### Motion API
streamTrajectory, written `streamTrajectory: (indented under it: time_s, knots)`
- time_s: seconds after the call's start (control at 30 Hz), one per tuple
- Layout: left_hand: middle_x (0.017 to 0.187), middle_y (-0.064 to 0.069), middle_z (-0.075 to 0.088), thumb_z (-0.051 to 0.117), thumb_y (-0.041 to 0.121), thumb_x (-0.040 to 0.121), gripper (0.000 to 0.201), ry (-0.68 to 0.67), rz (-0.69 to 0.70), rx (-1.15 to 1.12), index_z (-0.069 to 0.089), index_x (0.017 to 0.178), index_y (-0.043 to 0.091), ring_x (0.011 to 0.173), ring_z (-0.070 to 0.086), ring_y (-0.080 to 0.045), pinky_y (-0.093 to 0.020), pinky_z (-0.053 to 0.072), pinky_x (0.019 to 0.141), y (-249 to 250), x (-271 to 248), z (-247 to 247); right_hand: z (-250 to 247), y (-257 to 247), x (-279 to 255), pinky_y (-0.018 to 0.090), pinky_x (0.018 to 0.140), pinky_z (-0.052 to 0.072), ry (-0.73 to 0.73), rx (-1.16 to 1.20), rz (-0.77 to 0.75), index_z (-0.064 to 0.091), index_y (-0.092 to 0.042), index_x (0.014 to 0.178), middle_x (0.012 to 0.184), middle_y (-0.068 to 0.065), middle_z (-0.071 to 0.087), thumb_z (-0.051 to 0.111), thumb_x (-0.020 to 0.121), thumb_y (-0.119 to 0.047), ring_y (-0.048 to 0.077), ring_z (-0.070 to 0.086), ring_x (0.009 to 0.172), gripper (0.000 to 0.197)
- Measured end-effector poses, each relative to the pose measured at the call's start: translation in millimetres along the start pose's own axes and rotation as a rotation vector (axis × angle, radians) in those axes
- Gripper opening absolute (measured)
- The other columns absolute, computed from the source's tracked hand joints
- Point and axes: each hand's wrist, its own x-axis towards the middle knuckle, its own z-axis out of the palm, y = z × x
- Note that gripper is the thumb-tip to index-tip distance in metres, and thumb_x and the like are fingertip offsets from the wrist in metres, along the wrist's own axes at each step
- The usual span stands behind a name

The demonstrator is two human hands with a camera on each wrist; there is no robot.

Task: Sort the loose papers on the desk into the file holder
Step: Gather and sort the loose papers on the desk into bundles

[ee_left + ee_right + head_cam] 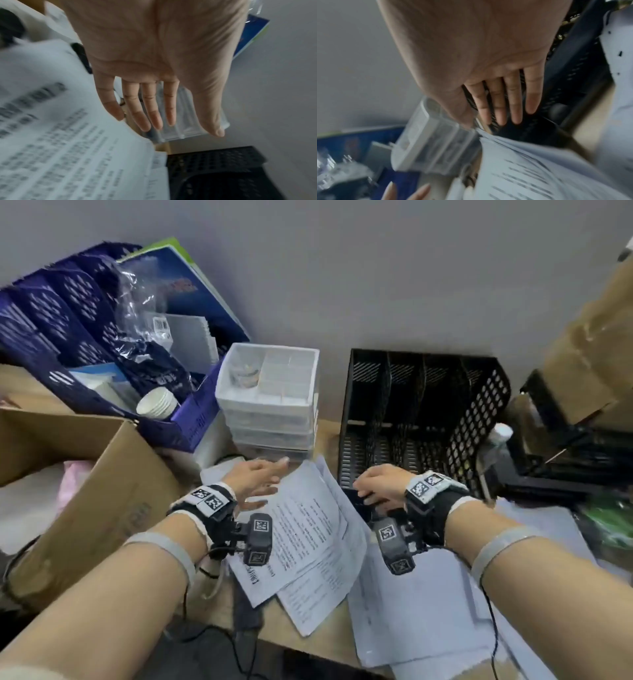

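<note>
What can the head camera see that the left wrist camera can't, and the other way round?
Only the head view shows the cardboard box, the purple basket, the stack of paper cups and the right hand. Only the left wrist view shows the left hand from the palm side, its fingers straight and holding nothing. Both show the printed papers, the black file holder and the clear drawer box.

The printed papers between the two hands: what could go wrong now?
1. The printed papers lie fanned and uneven; lifted together, some may slip out.
2. Both the left hand and the right hand are open, with no grip yet.
3. The black file holder has narrow slots; corners could catch.
</note>
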Motion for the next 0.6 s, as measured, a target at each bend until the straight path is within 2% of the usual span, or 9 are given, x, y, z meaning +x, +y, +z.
streamTrajectory:
  time_s: [0.07,0.13,0.2,0.23,0.27,0.37,0.47,0.53,0.6]
  knots:
    - [0.108,0.000,0.072,0.079,0.052,0.077,0.044,0.014,-0.065,0.095,0.070,0.108,0.022,0.097,0.069,-0.017,-0.031,0.050,0.078,-20.0,6.8,-8.7,13.9,13.5,19.1,0.030,0.066,0.047,0.017,-0.272,0.032,0.066,-0.005,0.089,0.087,0.007,0.063,0.064,0.086,-0.040,0.023,0.061,0.079,0.034]
    - [0.108,-0.004,0.073,0.076,0.038,0.084,0.026,0.050,-0.094,0.182,0.070,0.102,0.019,0.090,0.068,-0.016,-0.031,0.048,0.078,-46.8,13.1,-16.4,29.3,24.9,29.2,0.034,0.066,0.050,-0.009,-0.391,0.075,0.063,-0.007,0.084,0.080,0.011,0.062,0.066,0.083,-0.042,0.026,0.061,0.073,0.035]
    - [0.098,-0.009,0.073,0.078,0.030,0.083,0.015,0.111,-0.069,0.262,0.070,0.089,0.019,0.078,0.065,-0.017,-0.028,0.047,0.069,-66.6,17.9,-20.7,44.0,30.5,35.0,0.036,0.076,0.056,-0.051,-0.400,0.087,0.063,-0.007,0.100,0.096,0.013,0.067,0.067,0.083,-0.039,0.029,0.067,0.087,0.036]
    - [0.093,-0.011,0.072,0.081,0.029,0.081,0.016,0.142,-0.045,0.312,0.069,0.086,0.019,0.075,0.063,-0.019,-0.026,0.046,0.063,-74.6,20.9,-23.1,48.6,31.6,37.9,0.037,0.080,0.056,-0.056,-0.412,0.085,0.063,-0.007,0.111,0.108,0.013,0.068,0.066,0.085,-0.035,0.030,0.067,0.097,0.039]
    - [0.090,-0.010,0.070,0.082,0.028,0.079,0.018,0.165,-0.030,0.365,0.068,0.085,0.019,0.076,0.063,-0.021,-0.026,0.047,0.062,-80.5,20.7,-25.3,54.4,29.1,36.9,0.035,0.083,0.054,-0.055,-0.437,0.079,0.062,-0.007,0.118,0.115,0.013,0.067,0.064,0.087,-0.031,0.031,0.066,0.102,0.039]
    - [0.094,-0.003,0.064,0.081,0.031,0.077,0.023,0.296,-0.003,0.581,0.065,0.093,0.025,0.100,0.064,-0.028,-0.035,0.051,0.087,-97.3,22.3,-31.2,63.0,30.1,42.1,0.032,0.085,0.050,-0.002,-0.471,0.029,0.061,-0.008,0.124,0.122,0.013,0.065,0.057,0.091,-0.026,0.031,0.064,0.108,0.038]
    - [0.126,-0.011,0.058,0.076,0.032,0.077,0.036,0.405,-0.003,0.724,0.065,0.111,0.029,0.126,0.049,-0.033,-0.039,0.040,0.105,-104.1,23.3,-36.1,68.0,28.8,44.3,0.032,0.088,0.050,0.039,-0.513,0.014,0.060,-0.011,0.127,0.124,0.012,0.065,0.055,0.092,-0.030,0.030,0.063,0.109,0.040]
    - [0.136,-0.014,0.048,0.074,0.023,0.080,0.041,0.454,0.011,0.693,0.063,0.120,0.024,0.135,0.038,-0.033,-0.037,0.028,0.113,-105.6,21.4,-34.6,71.2,29.3,46.9,0.034,0.089,0.052,0.079,-0.550,0.031,0.063,-0.013,0.121,0.119,0.010,0.067,0.054,0.092,-0.033,0.030,0.065,0.103,0.037]
    - [0.137,-0.016,0.043,0.071,0.013,0.081,0.040,0.521,0.039,0.615,0.061,0.120,0.019,0.134,0.038,-0.033,-0.034,0.028,0.113,-105.9,18.9,-33.8,74.5,30.3,48.0,0.033,0.085,0.052,0.148,-0.540,0.040,0.066,-0.015,0.112,0.111,0.010,0.070,0.055,0.089,-0.034,0.029,0.063,0.090,0.032]
